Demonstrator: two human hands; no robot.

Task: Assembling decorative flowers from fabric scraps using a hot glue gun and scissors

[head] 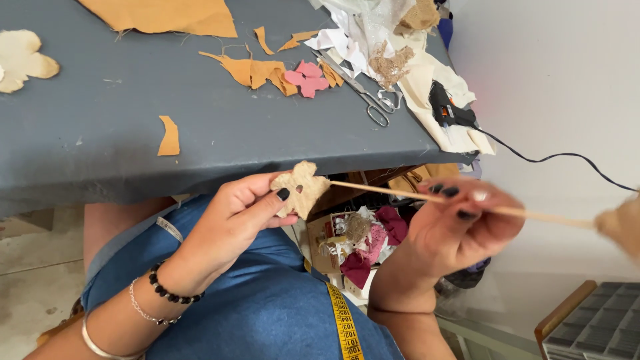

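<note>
The tan fabric flower (302, 189) sits at the stick (453, 198) tip, below the grey table (133, 147) edge. Left hand (230, 223) pinches the flower closed; right hand (463, 227) grips the stick mid-length. Risk: a skewed push may tear the flower's hole or snap the stick. Scissors (363, 93) and glue gun (448, 110) lie well apart

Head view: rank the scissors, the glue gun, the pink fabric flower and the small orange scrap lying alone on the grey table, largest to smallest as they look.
1. scissors
2. glue gun
3. pink fabric flower
4. small orange scrap
The flower and the scrap look close in size; their order is unsure.
</note>
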